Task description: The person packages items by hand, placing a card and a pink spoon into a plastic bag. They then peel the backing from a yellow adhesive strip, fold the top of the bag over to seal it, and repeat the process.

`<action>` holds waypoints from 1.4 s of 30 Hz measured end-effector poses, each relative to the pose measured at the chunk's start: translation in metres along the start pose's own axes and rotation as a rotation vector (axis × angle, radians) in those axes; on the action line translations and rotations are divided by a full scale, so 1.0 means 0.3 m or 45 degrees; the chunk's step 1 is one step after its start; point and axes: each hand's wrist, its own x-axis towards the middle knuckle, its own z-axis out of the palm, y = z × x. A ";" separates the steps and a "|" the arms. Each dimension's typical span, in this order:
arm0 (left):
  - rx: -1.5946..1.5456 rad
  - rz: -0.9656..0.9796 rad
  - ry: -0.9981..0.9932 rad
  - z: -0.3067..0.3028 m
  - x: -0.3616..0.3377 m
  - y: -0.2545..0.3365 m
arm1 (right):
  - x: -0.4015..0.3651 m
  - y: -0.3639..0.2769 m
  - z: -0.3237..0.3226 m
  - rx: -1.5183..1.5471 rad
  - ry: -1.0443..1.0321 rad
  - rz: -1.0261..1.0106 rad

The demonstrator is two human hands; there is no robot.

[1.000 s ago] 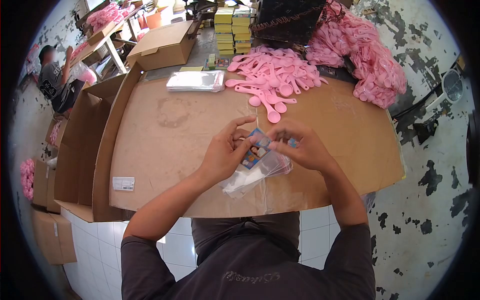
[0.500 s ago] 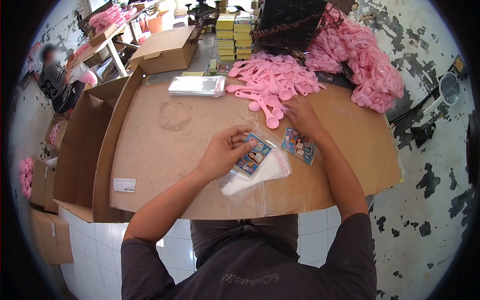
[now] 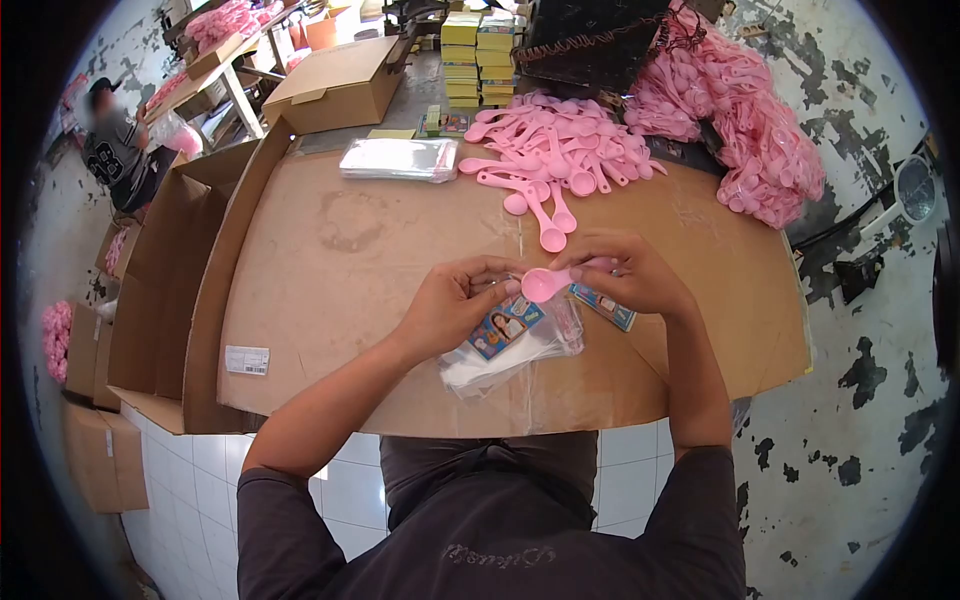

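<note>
My left hand [image 3: 450, 308] pinches a blue printed card [image 3: 503, 328] between thumb and fingers, above a small stack of clear plastic bags [image 3: 488, 368]. My right hand [image 3: 640, 278] grips a pink measuring spoon [image 3: 543, 286] by its handle; the bowl faces up, close to my left fingertips and over the card's upper end. Below my right hand lies a second stack of printed cards [image 3: 607, 307], partly covered by it. A loose pile of pink spoons [image 3: 560, 150] spreads beyond both hands, a few lying nearer to me.
Another stack of clear bags [image 3: 398, 160] lies behind my left hand. An open carton [image 3: 165, 300] stands along the table's left side. At the back are a closed box [image 3: 335, 85], stacked card bundles [image 3: 462, 60] and a heap of bagged spoons [image 3: 745, 130]. A person [image 3: 118, 150] sits far left.
My right hand has left the edge of the spoon pile and come toward me with a spoon, bringing it to my left hand. The left hand still holds the card in nearly the same place.
</note>
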 end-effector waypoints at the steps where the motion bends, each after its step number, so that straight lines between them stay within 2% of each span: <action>1: 0.026 -0.025 -0.013 0.002 -0.002 0.002 | 0.002 0.003 -0.001 -0.109 -0.036 -0.051; 4: 0.084 -0.070 -0.042 0.011 -0.002 -0.006 | 0.011 -0.003 0.018 -0.332 -0.153 -0.105; 7: 0.099 0.007 -0.101 0.019 -0.003 -0.018 | 0.028 -0.033 0.140 -0.148 0.051 -0.161; 10: -0.061 0.003 -0.225 0.012 0.001 -0.040 | 0.044 -0.056 0.234 0.876 -0.078 -0.010; 13: -0.250 -0.116 -0.325 -0.004 -0.012 0.003 | 0.063 -0.012 0.168 1.060 -0.248 -0.134; 14: -0.309 -0.160 -0.350 -0.008 -0.016 0.021 | 0.055 -0.020 0.133 0.858 -0.134 -0.206; 17: -0.326 -0.101 -0.436 -0.030 -0.007 -0.011 | 0.053 -0.059 0.077 0.226 -0.222 -0.319; 20: -0.347 -0.071 -0.366 -0.021 -0.015 -0.012 | 0.051 -0.157 0.099 0.135 0.015 -0.354; 23: -0.118 0.224 -0.182 0.000 -0.015 0.062 | 0.057 -0.265 0.068 -0.353 0.312 -0.511; 24: -0.115 0.241 -0.141 -0.003 -0.011 0.056 | 0.057 -0.295 0.051 -0.488 0.347 -0.504; 26: 0.130 0.422 -0.116 -0.005 -0.018 0.063 | 0.052 -0.335 0.021 -0.760 0.417 -0.490; 29: 0.396 0.572 -0.068 0.018 -0.037 0.085 | 0.041 -0.331 0.030 -0.675 0.393 -0.247; 33: 0.573 0.606 0.003 0.047 -0.050 0.120 | 0.042 -0.354 0.063 -0.520 0.474 -0.234; 38: 0.180 0.451 -0.034 0.052 -0.050 0.122 | 0.035 -0.336 0.088 -0.448 0.404 -0.147; 42: 0.041 0.331 -0.005 0.042 -0.052 0.106 | 0.054 -0.286 0.118 -0.583 0.595 -0.363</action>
